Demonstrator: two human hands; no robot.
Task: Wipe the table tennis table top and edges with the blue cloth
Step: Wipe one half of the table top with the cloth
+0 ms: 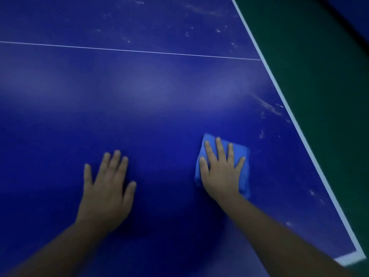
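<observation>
Two hands, head view. Left hand (pixel 107 186): flat on the blue desk (pixel 159 100), fingers spread, holding nothing. Right hand (pixel 221 172): fingers straight, pressing the folded blue cloth (pixel 240 149) onto the desk top, near the white border line (pixel 299 132) at the right edge. Progress, judged: partway. Surface around the hands looks clean; pale smudges (pixel 267 104) remain beside the border and beyond the thin centre line (pixel 129 50). Edges: likely still to do. Containers: none in view.

No text, label, brand or number can be read. On the blue counter (pixel 159 116) only unlettered markings are seen: a thin white line (pixel 129 50) across the upper frame and a white border stripe (pixel 301 132) along the right edge.
</observation>
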